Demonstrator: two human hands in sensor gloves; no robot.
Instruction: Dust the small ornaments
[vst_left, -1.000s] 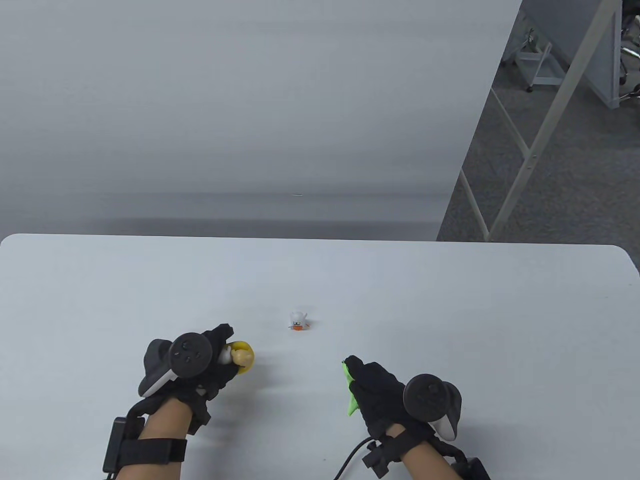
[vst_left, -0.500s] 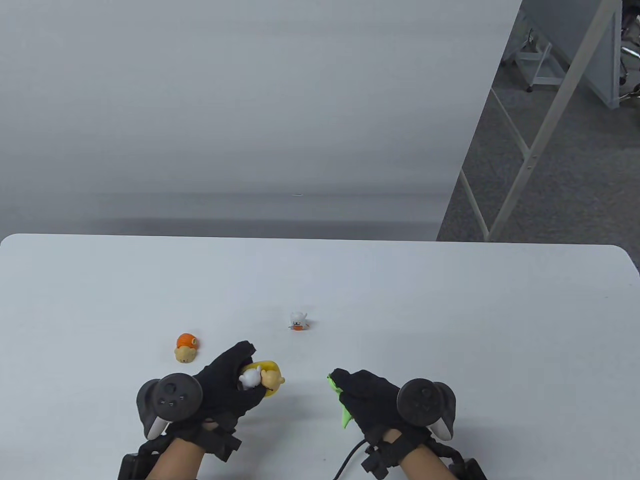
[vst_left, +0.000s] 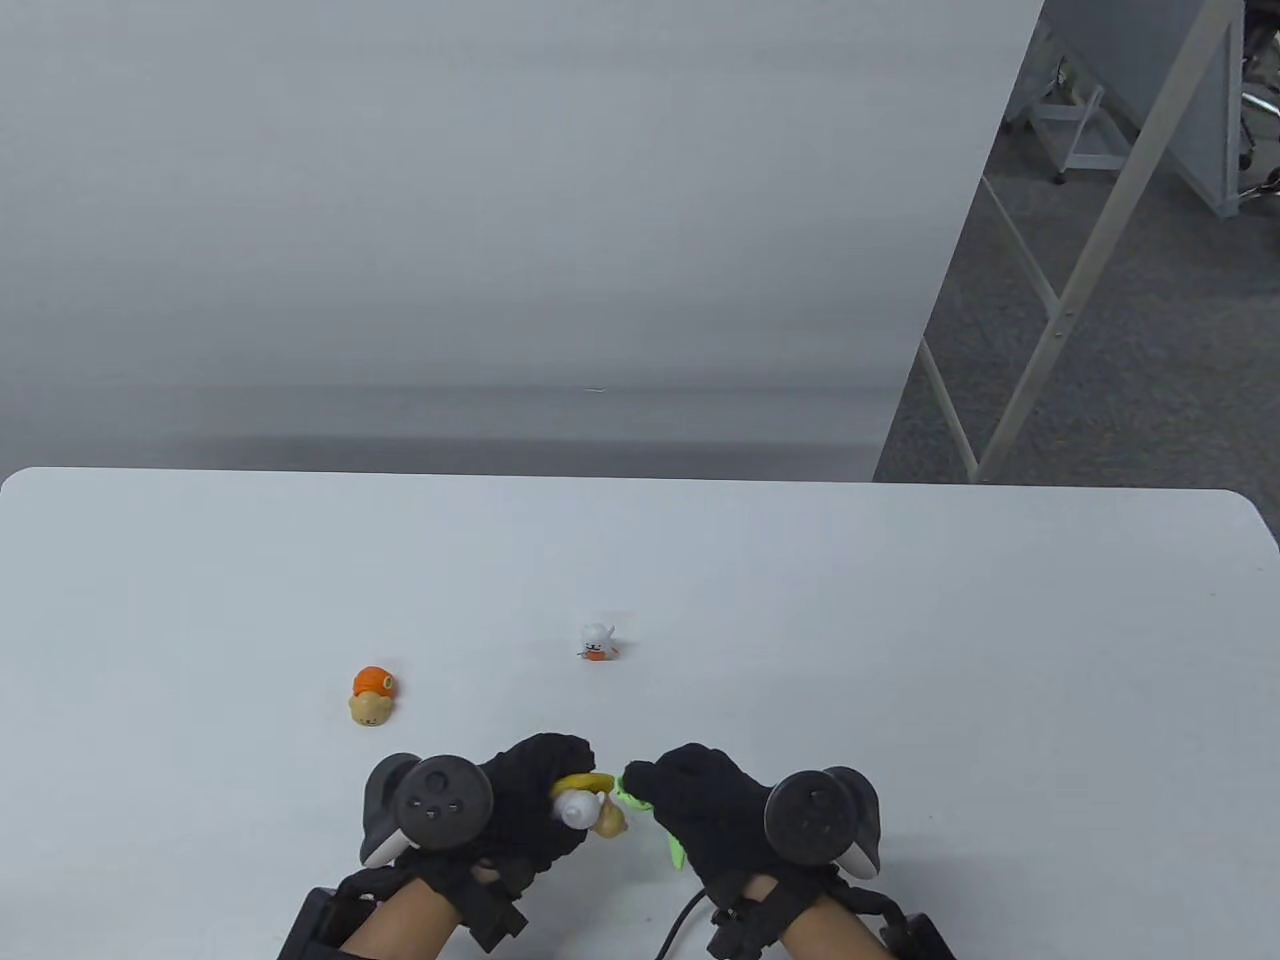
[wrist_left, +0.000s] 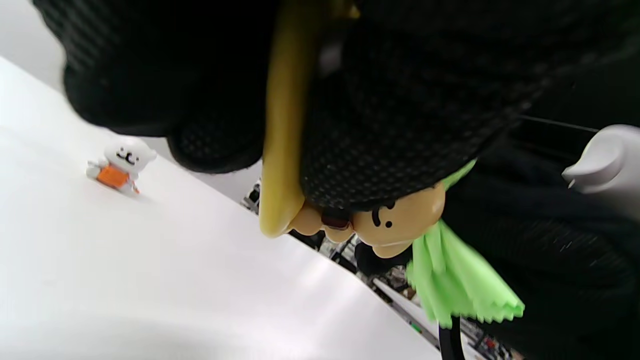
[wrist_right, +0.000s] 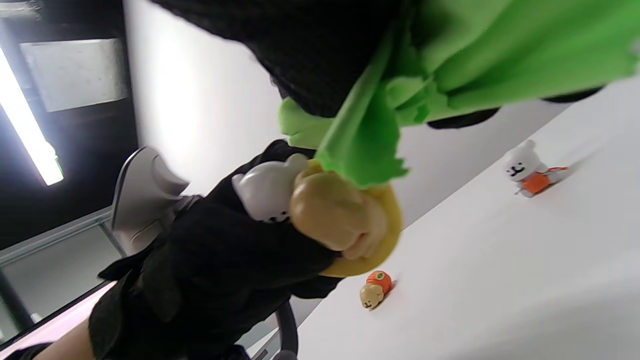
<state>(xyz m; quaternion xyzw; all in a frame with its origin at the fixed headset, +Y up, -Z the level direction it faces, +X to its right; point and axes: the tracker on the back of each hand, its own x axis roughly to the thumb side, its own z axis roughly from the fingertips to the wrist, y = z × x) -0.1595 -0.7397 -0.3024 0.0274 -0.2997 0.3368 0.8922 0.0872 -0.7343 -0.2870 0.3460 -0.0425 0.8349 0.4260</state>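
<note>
While the left hand (vst_left: 520, 810) grips the yellow figurine (vst_left: 590, 800) above the near edge of the table (vst_left: 900, 650), the right hand (vst_left: 700, 810) holds a green cloth (vst_left: 650, 820) bunched in its fingers, pressed against the figurine's tan head. Hands are close together, nearly touching at the fingertips. White bear figurine (vst_left: 597, 640) with orange base sits on the table further back, well apart. Orange-capped figurine (vst_left: 372, 695) lies to the left, near the left hand but not touching.
</note>
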